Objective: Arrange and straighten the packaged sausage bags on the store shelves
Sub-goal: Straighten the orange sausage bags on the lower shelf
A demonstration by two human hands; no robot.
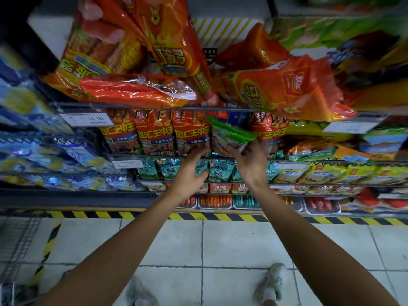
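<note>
Reaching up from below, both bare arms meet at the second wire shelf [154,156] of a store rack packed with sausage bags. The right hand [251,160] holds a green sausage bag [230,135], its fingers [240,151] curled under the bag's lower edge and pinching it; the bag sits tilted, its top corner leaning left toward the row of red sausage bags [154,133] that stand upright on that same shelf. The left hand [189,173] is just left of the green bag, its fingers loosely bent and spread, fingertips at the lower edge of the nearest red bag; whether they actually touch it cannot be told, and they grip nothing.

Above the second shelf, on the top shelf, large orange sausage bags [287,89] lie slumped and overhang the front wire, one pile to the left of the green bag and one to the right. A white price tag [87,119] reading 19.90 hangs on the rail left of the red row. Below the second shelf sits a row of teal bags [167,168], then lower rows of small packs and trays of loose sausages [215,200]. Blue bags [66,155], blurred, fill the rack left of the red row. Under the rack runs a yellow-and-black striped edge [220,217], then a pale tiled floor [220,246] with the person's two shoes [271,281].
</note>
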